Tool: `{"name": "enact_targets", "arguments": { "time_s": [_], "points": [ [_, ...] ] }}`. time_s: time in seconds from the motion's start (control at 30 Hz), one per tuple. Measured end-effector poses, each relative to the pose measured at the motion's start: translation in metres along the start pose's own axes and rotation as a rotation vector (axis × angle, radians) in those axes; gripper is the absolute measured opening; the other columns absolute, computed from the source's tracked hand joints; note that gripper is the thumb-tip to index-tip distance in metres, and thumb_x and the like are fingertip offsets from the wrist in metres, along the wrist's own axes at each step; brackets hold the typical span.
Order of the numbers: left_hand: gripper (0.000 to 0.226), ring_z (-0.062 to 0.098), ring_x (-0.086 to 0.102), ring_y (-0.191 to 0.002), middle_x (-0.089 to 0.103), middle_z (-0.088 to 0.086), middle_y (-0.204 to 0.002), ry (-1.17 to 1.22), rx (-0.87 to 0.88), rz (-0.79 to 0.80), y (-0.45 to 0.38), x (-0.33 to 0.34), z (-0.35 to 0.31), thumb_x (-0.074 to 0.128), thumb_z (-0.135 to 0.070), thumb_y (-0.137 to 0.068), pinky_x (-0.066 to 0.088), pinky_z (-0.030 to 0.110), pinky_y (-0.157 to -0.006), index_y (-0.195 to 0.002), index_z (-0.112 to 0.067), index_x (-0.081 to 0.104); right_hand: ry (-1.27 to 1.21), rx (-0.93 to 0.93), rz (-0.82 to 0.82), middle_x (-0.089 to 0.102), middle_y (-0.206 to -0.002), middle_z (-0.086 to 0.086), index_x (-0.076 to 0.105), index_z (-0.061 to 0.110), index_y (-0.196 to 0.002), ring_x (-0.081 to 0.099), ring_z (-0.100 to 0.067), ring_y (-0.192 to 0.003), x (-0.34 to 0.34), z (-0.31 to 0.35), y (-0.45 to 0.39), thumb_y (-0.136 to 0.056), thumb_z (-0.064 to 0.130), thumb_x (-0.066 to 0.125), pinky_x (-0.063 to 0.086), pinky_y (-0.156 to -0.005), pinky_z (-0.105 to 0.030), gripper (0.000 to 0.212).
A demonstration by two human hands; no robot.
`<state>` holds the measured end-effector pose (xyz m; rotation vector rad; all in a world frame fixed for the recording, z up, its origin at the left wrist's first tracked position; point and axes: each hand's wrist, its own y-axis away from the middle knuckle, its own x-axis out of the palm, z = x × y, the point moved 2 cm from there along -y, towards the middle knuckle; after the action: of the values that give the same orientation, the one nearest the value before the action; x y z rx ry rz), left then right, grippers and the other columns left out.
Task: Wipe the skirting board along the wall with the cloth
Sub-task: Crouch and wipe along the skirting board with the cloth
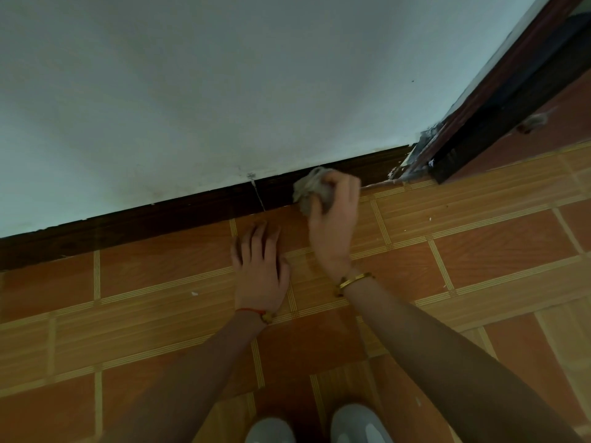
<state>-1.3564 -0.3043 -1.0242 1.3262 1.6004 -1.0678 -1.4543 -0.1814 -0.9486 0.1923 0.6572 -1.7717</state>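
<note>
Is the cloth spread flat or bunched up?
Bunched up. The cloth shows as a crumpled grey wad, gripped by the right hand against the skirting board.

You have two hands in view: your left hand [260,266] and your right hand [334,225]. There is one cloth [308,188], grey and crumpled, and one dark skirting board [160,219] under one pale wall [224,91]. You wear two bracelets: one red string bracelet [254,312] and one gold bangle [353,281]. Two grey shoes [361,425] show at the bottom edge. One dark door frame [499,100] stands at the right.
</note>
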Motion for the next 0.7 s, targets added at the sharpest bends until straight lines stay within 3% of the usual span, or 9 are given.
{"name": "enact_targets", "arguments": {
  "time_s": [0.17,0.33,0.43,0.57,0.7],
  "points": [
    [0.052,0.033,0.034,-0.144,0.045,0.014,-0.151,0.021,0.012,0.0,0.0,0.0,0.002,0.04,-0.031,-0.097,0.023,0.061,-0.118,-0.144,-0.011,0.049,0.02,-0.205,0.09,0.05,-0.11,-0.01,0.058,0.004,-0.106,0.051,-0.022,-0.1,0.014,0.013,0.011,-0.084,-0.004,0.064,0.05,-0.083,-0.033,0.024],
    [0.052,0.033,0.036,-0.143,0.043,0.013,-0.153,-0.004,0.022,0.037,0.014,-0.01,0.016,0.039,-0.031,-0.098,0.023,0.06,-0.119,-0.147,-0.014,0.047,-0.028,0.042,-0.12,0.05,-0.114,-0.014,0.056,0.002,-0.105,0.053,-0.021,-0.105,0.003,0.0,0.001,-0.081,-0.01,0.061,0.051,-0.09,-0.027,0.027],
    [0.052,0.034,0.038,-0.142,0.044,0.013,-0.152,-0.028,-0.037,0.032,0.028,-0.017,0.026,0.038,-0.03,-0.098,0.025,0.062,-0.117,-0.146,-0.013,0.048,-0.055,0.036,-0.142,0.05,-0.112,-0.015,0.054,-0.001,-0.104,0.052,-0.019,-0.104,0.007,0.007,0.005,-0.08,-0.011,0.061,0.048,-0.091,-0.021,0.027],
    [0.051,0.036,0.038,-0.14,0.046,0.014,-0.149,-0.062,-0.095,0.021,0.042,-0.025,0.038,0.039,-0.03,-0.097,0.025,0.062,-0.117,-0.145,-0.013,0.047,-0.071,-0.116,0.052,0.05,-0.11,-0.013,0.057,0.0,-0.105,0.052,-0.021,-0.101,0.038,0.035,0.029,-0.083,-0.005,0.063,0.049,-0.086,-0.029,0.023],
    [0.052,0.034,0.036,-0.14,0.046,0.015,-0.148,-0.105,-0.175,-0.007,0.056,-0.034,0.059,0.039,-0.031,-0.096,0.026,0.063,-0.117,-0.144,-0.011,0.046,-0.035,-0.375,0.246,0.057,-0.107,-0.014,0.063,0.001,-0.103,0.052,-0.025,-0.099,0.074,0.068,0.05,-0.086,-0.003,0.064,0.047,-0.084,-0.027,0.018]
  ]
}}
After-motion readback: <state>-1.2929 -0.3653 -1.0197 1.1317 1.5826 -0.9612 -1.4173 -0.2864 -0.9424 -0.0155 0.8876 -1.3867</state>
